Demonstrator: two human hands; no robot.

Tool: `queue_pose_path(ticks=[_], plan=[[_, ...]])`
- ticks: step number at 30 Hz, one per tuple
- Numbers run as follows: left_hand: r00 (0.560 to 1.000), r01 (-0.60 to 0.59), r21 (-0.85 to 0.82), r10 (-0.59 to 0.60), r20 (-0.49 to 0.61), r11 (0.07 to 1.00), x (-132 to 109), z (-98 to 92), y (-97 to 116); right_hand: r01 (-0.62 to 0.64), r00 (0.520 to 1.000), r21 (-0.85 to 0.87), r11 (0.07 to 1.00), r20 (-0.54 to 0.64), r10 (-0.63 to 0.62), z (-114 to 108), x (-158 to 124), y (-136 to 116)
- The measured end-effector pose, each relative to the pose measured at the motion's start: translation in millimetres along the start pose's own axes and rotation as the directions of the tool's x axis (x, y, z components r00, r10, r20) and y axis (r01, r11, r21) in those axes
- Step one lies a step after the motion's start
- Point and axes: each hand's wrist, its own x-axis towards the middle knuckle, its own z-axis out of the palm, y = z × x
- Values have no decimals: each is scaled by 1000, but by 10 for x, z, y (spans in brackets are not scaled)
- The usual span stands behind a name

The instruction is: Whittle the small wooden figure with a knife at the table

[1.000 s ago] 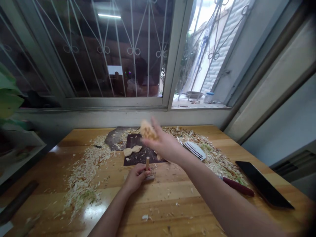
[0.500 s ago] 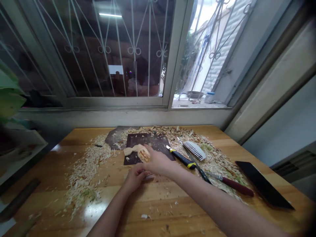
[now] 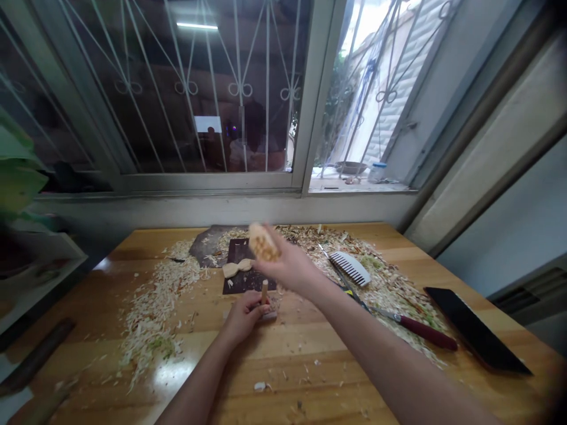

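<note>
My right hand (image 3: 292, 265) is raised above the dark mat (image 3: 233, 286), its fingers wrapped round a pale carved wooden piece (image 3: 263, 243) with a brown, rough-looking face; motion blurs it. Lower down, my left hand (image 3: 245, 313) pinches a short wooden dowel (image 3: 264, 291) that stands upright. Under those fingers lies a flat strip (image 3: 270, 316) on the table, partly covered by the hand. A second pale carved piece (image 3: 238, 269), narrow at its waist, rests on the mat just beyond my left hand.
Wood shavings (image 3: 155, 301) ring the work area on the wooden table (image 3: 310, 366). To the right lie a white comb (image 3: 351, 268), a red-handled tool (image 3: 427, 332) and a black flat block (image 3: 476, 330). A barred window (image 3: 212, 88) stands behind.
My right hand has lifted up with the carved piece, away from my left hand. The upright dowel has come into view. My right arm now covers most of the yellow-and-black-handled knife.
</note>
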Motion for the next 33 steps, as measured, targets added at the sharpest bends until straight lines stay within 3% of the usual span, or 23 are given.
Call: queue_pose_path(ticks=[2, 5, 7, 8, 10, 13, 15, 20, 24, 27, 30, 33], plan=[[999, -40, 38, 40, 6, 998, 1, -12, 21, -14, 996, 16, 1000, -84, 15, -10, -21, 0], [1000, -25, 4, 25, -10, 1000, 5, -20, 17, -117, 990, -123, 985, 68, 126, 44, -53, 39], [1000, -20, -8, 20, -5, 1000, 6, -21, 12, -131, 983, -113, 985, 118, 144, -4, -70, 27], [1000, -28, 4, 28, 3, 1000, 6, -21, 14, -124, 989, -47, 991, 78, 128, -73, -80, -5], [999, -49, 34, 49, 6, 998, 3, -23, 29, -10, 993, 122, 993, -112, 24, -265, -102, -113], [997, -82, 66, 82, 5, 994, -12, -25, 66, 197, 910, 211, 957, -402, -99, -483, -112, -256], [993, -114, 79, 113, 21, 990, -29, -25, 92, 254, 877, 201, 946, -460, -138, -478, -89, -247], [983, -179, 89, 176, 43, 980, -68, -19, 143, 183, 914, 196, 963, -395, -94, -240, -13, 32], [987, -162, 80, 160, 35, 984, -62, -12, 127, 114, 934, 80, 990, -348, -80, -241, -52, 111], [995, -101, 72, 101, 3, 992, -35, -6, 64, 28, 989, -160, 987, -138, -51, -283, -69, 56], [1000, -28, 44, 29, -8, 999, -7, -5, -2, 63, 995, -369, 927, 99, -29, -290, 5, -14], [1000, -11, 22, 11, 10, 1000, 7, -14, -31, 112, 989, -374, 921, 136, -65, -313, 128, -86]])
